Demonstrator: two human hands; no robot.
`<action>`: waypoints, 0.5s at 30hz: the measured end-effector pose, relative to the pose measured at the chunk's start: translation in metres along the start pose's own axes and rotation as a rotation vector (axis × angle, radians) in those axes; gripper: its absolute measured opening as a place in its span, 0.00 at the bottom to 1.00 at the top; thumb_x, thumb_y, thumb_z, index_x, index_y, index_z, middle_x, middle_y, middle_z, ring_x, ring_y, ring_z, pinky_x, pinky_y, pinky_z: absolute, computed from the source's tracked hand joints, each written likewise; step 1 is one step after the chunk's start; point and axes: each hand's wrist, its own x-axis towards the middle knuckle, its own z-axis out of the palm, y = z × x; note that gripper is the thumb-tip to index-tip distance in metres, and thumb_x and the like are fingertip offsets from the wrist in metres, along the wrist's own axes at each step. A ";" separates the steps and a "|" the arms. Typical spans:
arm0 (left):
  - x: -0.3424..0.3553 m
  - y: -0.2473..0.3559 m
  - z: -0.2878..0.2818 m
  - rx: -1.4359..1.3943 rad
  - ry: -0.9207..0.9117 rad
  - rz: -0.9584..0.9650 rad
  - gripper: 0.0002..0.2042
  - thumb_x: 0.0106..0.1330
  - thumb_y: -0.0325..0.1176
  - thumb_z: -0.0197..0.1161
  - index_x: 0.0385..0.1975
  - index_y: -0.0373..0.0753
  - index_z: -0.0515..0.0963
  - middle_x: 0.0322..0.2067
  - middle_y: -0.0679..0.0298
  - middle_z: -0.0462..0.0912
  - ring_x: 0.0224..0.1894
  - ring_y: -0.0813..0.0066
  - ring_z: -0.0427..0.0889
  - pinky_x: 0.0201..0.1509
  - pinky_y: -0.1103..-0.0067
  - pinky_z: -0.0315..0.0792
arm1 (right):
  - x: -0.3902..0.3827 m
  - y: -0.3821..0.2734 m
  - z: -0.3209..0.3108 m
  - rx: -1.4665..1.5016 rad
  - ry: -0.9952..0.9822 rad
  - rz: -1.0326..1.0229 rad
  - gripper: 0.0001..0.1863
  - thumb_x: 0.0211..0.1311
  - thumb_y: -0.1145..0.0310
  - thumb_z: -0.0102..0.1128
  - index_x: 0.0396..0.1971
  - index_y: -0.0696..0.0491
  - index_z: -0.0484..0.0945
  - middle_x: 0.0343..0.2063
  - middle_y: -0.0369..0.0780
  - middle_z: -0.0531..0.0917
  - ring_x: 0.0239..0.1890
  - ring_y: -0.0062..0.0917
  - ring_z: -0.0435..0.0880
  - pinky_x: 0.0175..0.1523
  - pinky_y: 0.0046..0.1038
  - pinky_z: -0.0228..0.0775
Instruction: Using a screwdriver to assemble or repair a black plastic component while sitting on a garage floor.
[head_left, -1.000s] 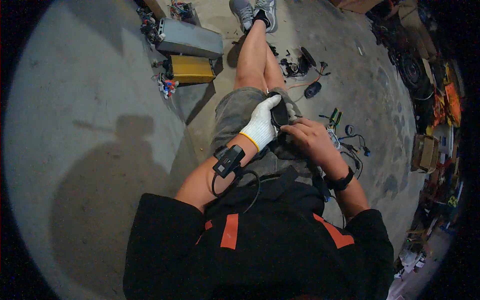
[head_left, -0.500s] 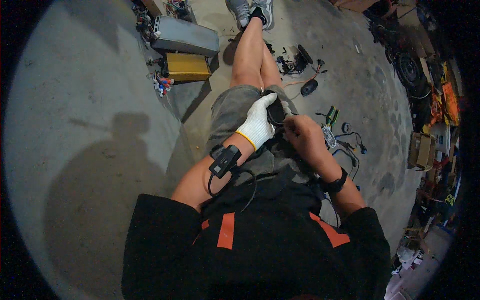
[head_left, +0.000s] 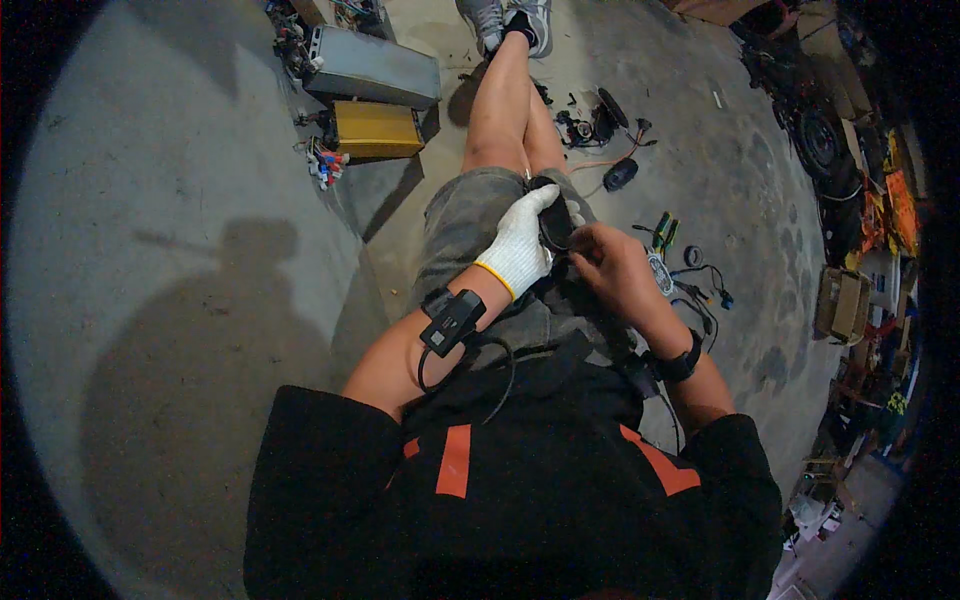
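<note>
The person sits on a concrete floor (head_left: 180, 200) with legs stretched forward, working in the lap. The left hand (head_left: 520, 245), in a white glove, curls its fingers around a small dark part (head_left: 555, 215) that rests on the grey shorts (head_left: 460, 225) over the thigh; the part is too dark to tell what it is. The bare right hand (head_left: 610, 265) sits just beside it, fingers bent in close and pinched at the part's near edge, though whether they grip a wire or a fastener cannot be told. A black band with a small box (head_left: 452, 320) is strapped to the left forearm, its cable (head_left: 480, 375) looping down over the black shirt. Risk, as judged from here: the part is steadied only by the lap and one hand, so a slip of the pinching fingers could send it or a small piece off the thigh onto the floor, where it would be hard to find among the clutter; the loose cable could also snag a moving wrist. Light is dim, and the person's own shadow falls to the left. Near the right knee lie tangled wires (head_left: 695, 285) and a green-handled tool (head_left: 664, 230). Farther off sit more dark parts (head_left: 595, 125), a yellow box (head_left: 378, 130) and a grey metal case (head_left: 370, 70). Tyres and stacked goods (head_left: 850, 150) line the far right edge.
</note>
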 end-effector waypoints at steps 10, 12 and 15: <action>-0.007 0.001 0.005 0.044 0.014 0.036 0.09 0.71 0.34 0.59 0.44 0.36 0.75 0.35 0.53 0.83 0.34 0.56 0.84 0.41 0.63 0.83 | 0.002 -0.003 -0.002 -0.036 -0.011 0.063 0.12 0.58 0.73 0.69 0.40 0.57 0.79 0.31 0.47 0.85 0.34 0.38 0.86 0.41 0.34 0.77; -0.005 0.000 0.002 0.048 -0.001 0.053 0.09 0.71 0.34 0.59 0.45 0.37 0.75 0.35 0.53 0.83 0.34 0.56 0.84 0.41 0.63 0.83 | 0.002 -0.008 -0.003 -0.054 -0.025 0.104 0.11 0.58 0.72 0.69 0.39 0.57 0.79 0.30 0.48 0.85 0.33 0.39 0.86 0.40 0.35 0.77; -0.003 -0.004 0.003 0.037 -0.014 0.080 0.09 0.72 0.34 0.59 0.45 0.37 0.75 0.36 0.53 0.83 0.34 0.56 0.84 0.41 0.64 0.83 | 0.002 -0.006 -0.006 -0.059 -0.044 0.150 0.13 0.58 0.70 0.69 0.40 0.56 0.77 0.32 0.50 0.85 0.35 0.44 0.85 0.41 0.39 0.76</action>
